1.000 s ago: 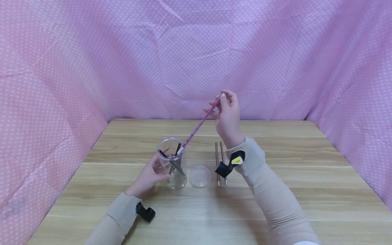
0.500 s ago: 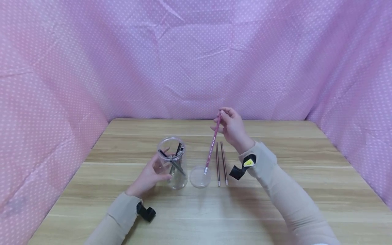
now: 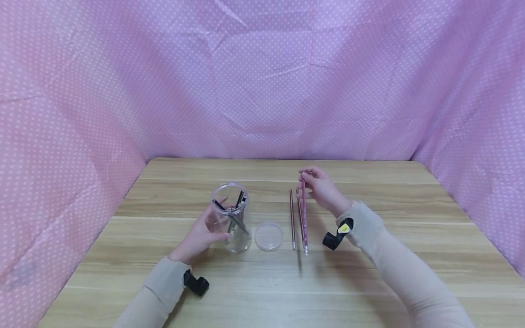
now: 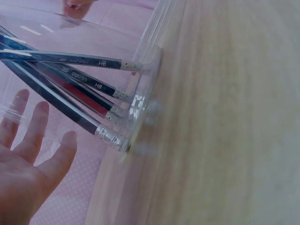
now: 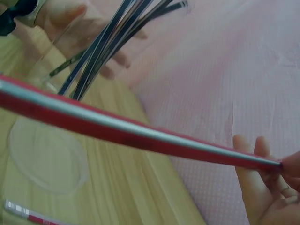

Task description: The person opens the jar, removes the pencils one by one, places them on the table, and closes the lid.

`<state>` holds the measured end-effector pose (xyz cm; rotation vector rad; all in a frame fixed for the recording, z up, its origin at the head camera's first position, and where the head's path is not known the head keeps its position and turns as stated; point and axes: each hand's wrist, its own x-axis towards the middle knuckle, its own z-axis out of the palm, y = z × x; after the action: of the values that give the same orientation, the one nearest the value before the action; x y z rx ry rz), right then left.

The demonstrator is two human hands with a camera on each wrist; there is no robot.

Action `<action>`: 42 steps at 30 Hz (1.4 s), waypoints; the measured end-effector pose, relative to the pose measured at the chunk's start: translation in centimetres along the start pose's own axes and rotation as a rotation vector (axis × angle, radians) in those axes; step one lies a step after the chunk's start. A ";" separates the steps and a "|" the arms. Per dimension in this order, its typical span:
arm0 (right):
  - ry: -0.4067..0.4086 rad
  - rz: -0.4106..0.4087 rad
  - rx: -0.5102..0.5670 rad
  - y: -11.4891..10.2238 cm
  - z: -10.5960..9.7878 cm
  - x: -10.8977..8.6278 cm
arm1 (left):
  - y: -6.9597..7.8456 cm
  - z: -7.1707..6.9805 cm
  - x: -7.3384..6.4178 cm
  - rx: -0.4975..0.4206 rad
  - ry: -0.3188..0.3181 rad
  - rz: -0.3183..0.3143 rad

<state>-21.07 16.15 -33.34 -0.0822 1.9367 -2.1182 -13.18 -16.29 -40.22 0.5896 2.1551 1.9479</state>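
My left hand (image 3: 201,234) holds a clear plastic jar (image 3: 241,243), with the fingers round its far side and the thumb at the near side. Several dark pencils (image 4: 89,61) marked HB lean inside, eraser ends down, with a red one (image 4: 77,91) among them in the left wrist view. My right hand (image 3: 321,189) pinches a pinkish-red pencil (image 3: 304,214) by its far end. Its eraser end points toward me, over the table. Just left of it lie two reddish pencils, the left one (image 3: 292,218) and the right one (image 3: 301,216), which the held pencil partly covers.
A round clear lid (image 3: 268,237) lies on the wooden table (image 3: 254,291) between the jar and the pencils. Pink dotted cloth (image 3: 262,82) hangs behind the table and along both sides.
My right hand has brought the pinkish-red pencil away from the jar mouth, rightward and down, to beside the two lying pencils. The left hand and jar have stayed put.
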 end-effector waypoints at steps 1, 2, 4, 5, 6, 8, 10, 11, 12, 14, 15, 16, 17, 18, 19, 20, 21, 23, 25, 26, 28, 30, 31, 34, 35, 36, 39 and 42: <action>-0.002 0.001 -0.021 0.3 -0.4 0.0 | 0.0 0.0 0.0 0.009 0.000 0.004; -0.001 0.003 -0.041 0.5 -0.7 0.1 | 0.0 0.0 0.0 0.015 -0.001 0.007; 0.009 0.007 -0.064 0.9 -1.4 0.2 | 0.1 0.0 0.0 0.027 -0.002 0.015; 0.012 0.008 -0.074 1.1 -1.7 0.3 | 0.2 0.0 0.0 0.030 -0.001 0.020; 0.020 0.011 -0.089 1.2 -2.0 0.3 | 0.2 0.0 0.0 0.031 -0.002 0.026; 0.034 0.025 -0.122 1.6 -2.6 0.4 | 0.3 0.0 0.1 0.022 -0.005 0.031; 0.043 0.043 -0.143 1.9 -3.2 0.4 | 0.3 0.1 0.1 0.023 -0.005 0.033; 0.045 0.052 -0.158 2.1 -3.4 0.5 | 0.3 0.1 0.0 0.023 -0.005 0.032; 0.049 0.063 -0.163 2.3 -3.7 0.5 | 0.3 0.1 0.0 0.025 -0.004 0.030; 0.046 0.075 -0.154 2.7 -4.2 0.7 | 0.3 0.1 0.0 0.022 -0.005 0.027; 0.043 0.079 -0.146 2.9 -4.4 0.9 | 0.3 0.1 0.0 0.020 -0.005 0.027; 0.040 0.083 -0.142 3.1 -4.5 1.0 | 0.3 0.1 0.0 0.015 -0.006 0.027; 0.039 0.088 -0.138 3.3 -4.7 1.2 | 0.3 0.2 0.0 0.009 -0.006 0.028; 0.035 0.091 -0.131 3.5 -4.8 1.4 | 0.3 0.2 0.0 0.007 -0.005 0.027; 0.036 0.097 -0.128 3.6 -5.0 1.5 | 0.3 0.2 0.0 0.007 -0.004 0.026; 0.041 0.104 -0.124 3.7 -5.1 1.7 | 0.3 0.2 0.0 0.010 -0.003 0.024; 0.045 0.110 -0.124 3.8 -5.2 1.8 | 0.3 0.2 0.0 0.014 0.000 0.020; 0.057 0.119 -0.133 4.1 -5.4 2.1 | 0.3 0.2 0.1 0.031 0.007 0.011; 0.067 0.122 -0.141 4.3 -5.5 2.4 | 0.3 0.1 0.1 0.040 0.014 0.002; 0.069 0.122 -0.143 4.4 -5.6 2.5 | 0.3 0.1 0.1 0.042 0.016 -0.001; 0.068 0.119 -0.130 4.7 -5.7 2.9 | 0.2 0.0 0.2 0.039 0.016 -0.004; 0.070 0.119 -0.107 5.1 -5.8 3.3 | 0.2 0.0 0.2 0.025 0.015 -0.008; 0.068 0.120 -0.090 5.3 -5.9 3.5 | 0.2 0.0 0.2 0.022 0.014 -0.011; 0.081 0.136 -0.054 5.9 -6.2 4.0 | 0.2 0.0 0.2 0.023 0.013 -0.013; 0.087 0.141 -0.050 6.0 -6.3 4.1 | 0.2 0.0 0.2 0.026 0.016 -0.017; 0.087 0.145 -0.046 6.2 -6.3 4.2 | 0.2 0.0 0.2 0.031 0.017 -0.019; 0.094 0.154 -0.047 6.5 -6.3 4.5 | 0.2 0.0 0.2 0.040 0.021 -0.020; 0.087 0.157 -0.065 6.7 -6.1 4.7 | 0.1 0.0 0.2 0.048 0.023 -0.018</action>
<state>-25.89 20.53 -41.23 0.1470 1.9895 -1.9885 -13.38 -16.19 -40.07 0.5563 2.2183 1.9077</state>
